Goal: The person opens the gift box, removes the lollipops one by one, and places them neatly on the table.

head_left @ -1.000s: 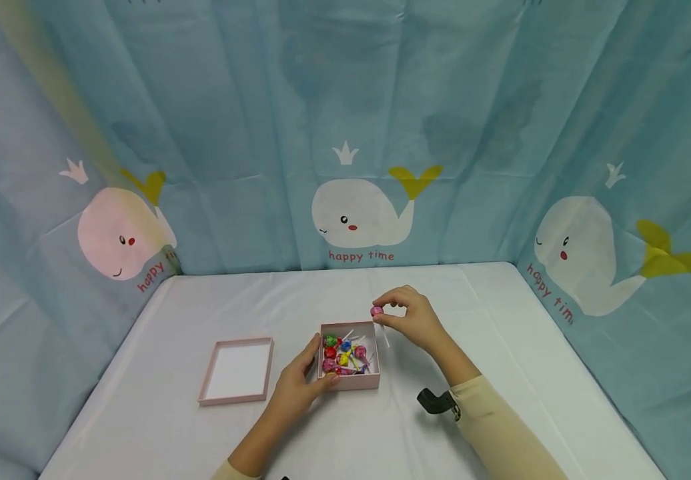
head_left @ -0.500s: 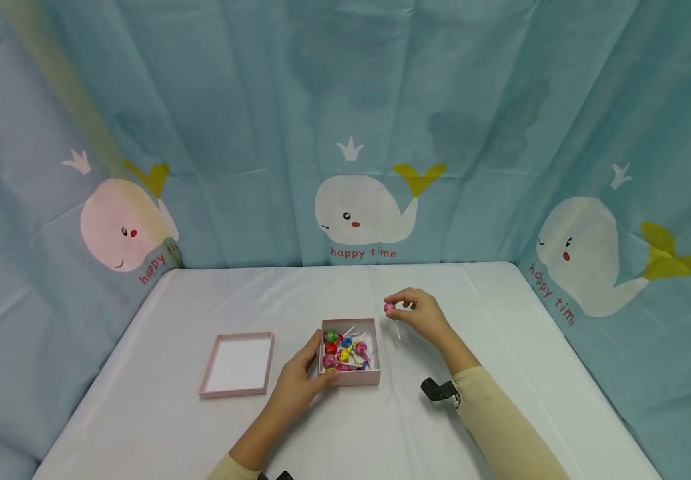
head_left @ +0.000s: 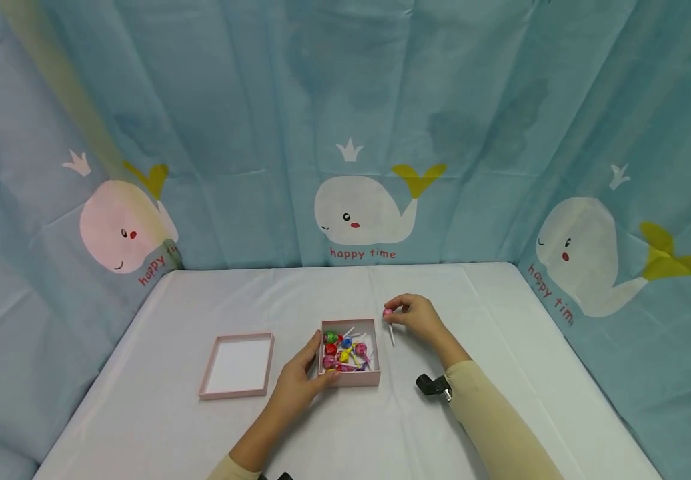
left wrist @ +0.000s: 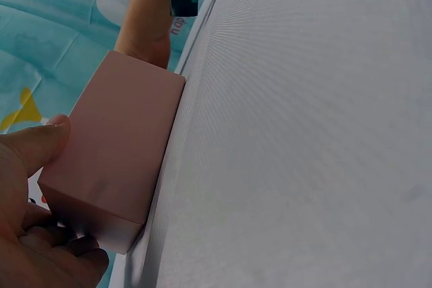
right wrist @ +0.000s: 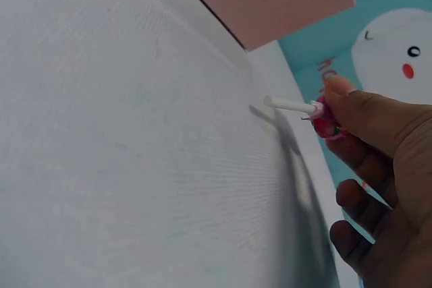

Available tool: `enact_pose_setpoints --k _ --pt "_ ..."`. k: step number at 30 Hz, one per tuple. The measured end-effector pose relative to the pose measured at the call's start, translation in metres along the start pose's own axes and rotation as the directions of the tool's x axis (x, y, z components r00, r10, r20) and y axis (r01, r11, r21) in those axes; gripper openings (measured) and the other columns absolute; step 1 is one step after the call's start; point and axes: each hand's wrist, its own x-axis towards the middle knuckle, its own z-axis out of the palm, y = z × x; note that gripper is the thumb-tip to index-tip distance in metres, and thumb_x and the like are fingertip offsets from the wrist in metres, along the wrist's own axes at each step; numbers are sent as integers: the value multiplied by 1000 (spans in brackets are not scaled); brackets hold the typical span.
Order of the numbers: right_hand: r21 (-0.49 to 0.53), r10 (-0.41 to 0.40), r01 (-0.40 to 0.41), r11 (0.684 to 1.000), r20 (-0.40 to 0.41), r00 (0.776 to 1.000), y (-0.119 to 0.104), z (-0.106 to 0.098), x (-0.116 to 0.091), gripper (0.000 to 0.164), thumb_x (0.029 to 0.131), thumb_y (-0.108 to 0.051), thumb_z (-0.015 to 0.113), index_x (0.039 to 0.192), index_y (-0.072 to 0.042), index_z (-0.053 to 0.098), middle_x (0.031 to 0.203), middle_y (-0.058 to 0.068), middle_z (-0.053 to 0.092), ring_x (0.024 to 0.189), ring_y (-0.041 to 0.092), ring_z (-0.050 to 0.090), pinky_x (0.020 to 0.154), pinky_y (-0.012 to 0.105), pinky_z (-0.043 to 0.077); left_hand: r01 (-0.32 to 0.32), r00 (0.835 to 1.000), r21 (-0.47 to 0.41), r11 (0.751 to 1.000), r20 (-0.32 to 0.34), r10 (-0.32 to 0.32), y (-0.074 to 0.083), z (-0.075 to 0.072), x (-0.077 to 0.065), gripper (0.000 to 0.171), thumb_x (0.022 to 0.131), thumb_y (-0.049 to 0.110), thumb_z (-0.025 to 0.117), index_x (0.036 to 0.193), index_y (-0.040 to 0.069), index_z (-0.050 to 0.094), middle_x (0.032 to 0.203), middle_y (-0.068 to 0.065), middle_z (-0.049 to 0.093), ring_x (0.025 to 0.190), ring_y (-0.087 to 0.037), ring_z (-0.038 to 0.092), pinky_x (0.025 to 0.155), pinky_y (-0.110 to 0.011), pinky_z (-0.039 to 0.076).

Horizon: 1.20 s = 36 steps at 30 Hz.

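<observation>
A pink box (head_left: 360,379) without its lid stands on the table, with several wrapped lollipops (head_left: 344,355) in green, red, blue, yellow and pink inside. My left hand (head_left: 293,385) grips the box at its left side, thumb on the front wall and fingers round the left wall, as the left wrist view also shows. Just right of the box, my right hand (head_left: 420,319) pinches a pink lollipop (right wrist: 324,121) by its candy head between thumb and forefinger. Its white stick (right wrist: 287,104) points toward the person, low over the tablecloth.
To the left lies the box's lid (head_left: 237,394), its white inside facing up. A white cloth (head_left: 159,427) covers the table. Blue curtains (head_left: 249,133) with printed whales hang behind and at both sides. A black device (head_left: 432,387) sits at the right wrist.
My right hand has moved the pink lollipop slightly right, away from the box, and then lowered it toward the table. My left hand keeps its grip on the box.
</observation>
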Motion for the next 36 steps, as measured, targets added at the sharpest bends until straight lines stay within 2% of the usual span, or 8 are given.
enact_pose_setpoints --k 8,25,36 --pt "-36 15 -15 999 -11 1000 5 6 2 23 80 -30 89 100 -22 80 96 -4 71 88 19 55 78 33 45 -26 1000 -17 1000 -1 26 -1 -1 -1 94 85 27 85 161 12 33 167 -7 30 152 -28 31 120 -43 33" --pt "-75 7 -7 997 -4 1000 2 7 -1 21 84 -29 87 101 -19 80 91 -2 67 85 19 53 75 33 43 -33 999 -16 999 4 33 0 -1 -1 92 87 27 84 161 13 33 167 -3 30 152 -28 31 120 -43 34" --pt "-86 -5 6 996 10 1000 6 4 2 26 84 -31 87 105 -19 79 103 -2 72 94 19 58 86 36 48 -42 999 -36 998 11 42 -2 -1 -1 91 87 25 85 161 12 33 167 -6 30 153 -25 30 120 -41 33"
